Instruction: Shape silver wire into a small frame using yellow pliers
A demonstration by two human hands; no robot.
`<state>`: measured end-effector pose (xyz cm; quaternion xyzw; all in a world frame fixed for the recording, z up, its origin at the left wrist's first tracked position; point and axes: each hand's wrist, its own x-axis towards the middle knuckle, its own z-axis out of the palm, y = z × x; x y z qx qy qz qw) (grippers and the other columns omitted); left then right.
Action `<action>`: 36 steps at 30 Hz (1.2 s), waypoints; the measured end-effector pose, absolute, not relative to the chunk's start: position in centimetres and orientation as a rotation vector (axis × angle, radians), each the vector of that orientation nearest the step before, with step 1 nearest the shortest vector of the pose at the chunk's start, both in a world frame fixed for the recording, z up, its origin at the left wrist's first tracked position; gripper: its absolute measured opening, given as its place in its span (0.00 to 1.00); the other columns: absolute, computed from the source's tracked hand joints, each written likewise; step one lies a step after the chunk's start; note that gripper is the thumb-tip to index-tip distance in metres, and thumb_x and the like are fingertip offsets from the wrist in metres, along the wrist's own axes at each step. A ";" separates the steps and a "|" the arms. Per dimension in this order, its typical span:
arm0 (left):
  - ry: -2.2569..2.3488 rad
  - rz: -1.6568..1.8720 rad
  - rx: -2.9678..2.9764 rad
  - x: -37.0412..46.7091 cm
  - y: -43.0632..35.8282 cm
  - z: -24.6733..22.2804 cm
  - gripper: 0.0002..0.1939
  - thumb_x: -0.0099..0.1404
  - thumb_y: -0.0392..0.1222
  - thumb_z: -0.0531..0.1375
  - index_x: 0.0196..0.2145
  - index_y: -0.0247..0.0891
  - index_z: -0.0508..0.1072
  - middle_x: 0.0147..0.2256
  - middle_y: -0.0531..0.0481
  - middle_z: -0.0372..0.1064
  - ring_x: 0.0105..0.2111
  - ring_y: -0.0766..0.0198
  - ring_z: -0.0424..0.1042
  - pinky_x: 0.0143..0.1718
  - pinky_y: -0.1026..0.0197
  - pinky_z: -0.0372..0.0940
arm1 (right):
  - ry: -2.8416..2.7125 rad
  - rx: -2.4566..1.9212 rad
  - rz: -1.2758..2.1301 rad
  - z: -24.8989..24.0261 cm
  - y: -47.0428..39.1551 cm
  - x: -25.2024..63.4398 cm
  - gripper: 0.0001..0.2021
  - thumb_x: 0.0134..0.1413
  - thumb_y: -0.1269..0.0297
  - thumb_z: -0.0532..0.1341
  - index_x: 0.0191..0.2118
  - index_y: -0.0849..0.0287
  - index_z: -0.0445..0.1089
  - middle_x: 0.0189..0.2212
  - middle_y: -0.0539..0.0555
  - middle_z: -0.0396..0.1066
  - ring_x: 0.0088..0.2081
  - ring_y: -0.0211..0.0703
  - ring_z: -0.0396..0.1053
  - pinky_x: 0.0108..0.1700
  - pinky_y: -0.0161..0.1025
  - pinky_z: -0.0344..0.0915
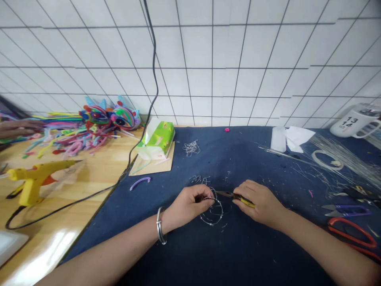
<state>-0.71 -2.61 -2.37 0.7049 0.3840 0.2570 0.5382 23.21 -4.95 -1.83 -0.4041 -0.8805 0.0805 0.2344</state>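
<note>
My left hand [186, 204], a silver bangle on its wrist, pinches a thin wire ring [221, 216] with small knots along it. My right hand [257, 202] is closed round the yellow handles of needle-nose pliers [228, 194]. The pliers' jaws point left and reach the wire beside my left fingertips; whether they grip it is too small to tell. Short bent wire pieces [198, 178] lie just beyond my left hand. Farther back rests a small heap of bent wires [191, 148]. All of this is over a dark blue cloth [238, 254].
At left are a yellow glue gun [32, 178], its black cord, colourful pipe cleaners [71, 143] and another person's hand [20, 129]. A green tissue pack [160, 137] stands behind. At right lie purple snips [347, 210], red-handled scissors [353, 230], long wires [348, 157] and a white mug [353, 121].
</note>
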 end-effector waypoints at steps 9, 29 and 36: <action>0.912 0.606 1.684 -0.7 -2.6 -2.6 0.04 0.59 0.37 0.55 0.30 0.33 0.68 0.24 0.54 0.61 0.24 0.71 0.58 0.25 0.68 0.55 | -2.409 -1.105 0.222 -1.8 -5.0 23.1 0.07 0.55 0.64 0.54 0.38 0.60 0.66 0.30 0.54 0.67 0.32 0.39 0.63 0.35 0.39 0.62; 0.922 0.580 1.746 -0.6 -2.7 -2.3 0.04 0.59 0.35 0.55 0.30 0.33 0.68 0.24 0.54 0.62 0.24 0.71 0.59 0.26 0.67 0.56 | -2.395 -1.122 0.270 -2.4 -5.2 22.9 0.07 0.55 0.64 0.54 0.38 0.60 0.65 0.31 0.54 0.66 0.33 0.39 0.62 0.37 0.39 0.61; 0.934 0.581 1.745 -0.6 -2.7 -2.2 0.04 0.59 0.36 0.55 0.29 0.33 0.68 0.24 0.54 0.61 0.24 0.71 0.59 0.26 0.67 0.55 | -2.427 -1.130 0.232 -2.2 -5.0 23.1 0.07 0.55 0.64 0.54 0.38 0.60 0.65 0.30 0.54 0.66 0.33 0.39 0.63 0.36 0.38 0.61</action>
